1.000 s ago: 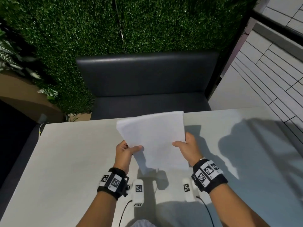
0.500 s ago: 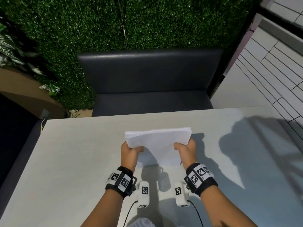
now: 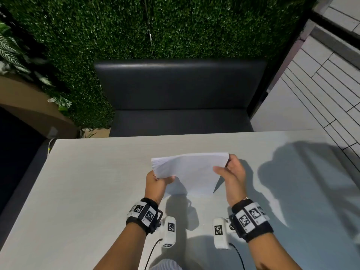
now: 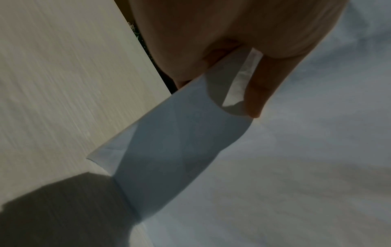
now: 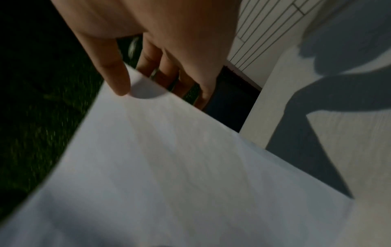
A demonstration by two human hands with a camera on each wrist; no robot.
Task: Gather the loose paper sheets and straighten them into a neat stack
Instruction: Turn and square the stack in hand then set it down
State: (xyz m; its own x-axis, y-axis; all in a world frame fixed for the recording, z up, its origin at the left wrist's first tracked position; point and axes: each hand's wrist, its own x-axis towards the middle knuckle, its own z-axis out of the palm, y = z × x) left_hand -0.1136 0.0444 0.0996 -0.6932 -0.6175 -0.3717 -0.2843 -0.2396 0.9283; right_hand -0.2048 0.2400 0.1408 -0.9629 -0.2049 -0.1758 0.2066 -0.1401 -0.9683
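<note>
Fingers of both hands hold the paper sheets (image 3: pixel 187 172) above the pale table (image 3: pixel 87 191), the bundle tilted, its lower edge near the tabletop. Behind the table stands a dark bench (image 3: pixel 179 88) against a green hedge wall (image 3: pixel 97 26). At the sheets' left edge the left hand (image 3: pixel 155 184) pinches them, thumb on the near face and fingers behind. At the upper right corner the right hand (image 3: pixel 231 176) lays its thumb (image 5: pixel 115 73) on the front, its fingers (image 5: pixel 167 70) behind the edge.
</note>
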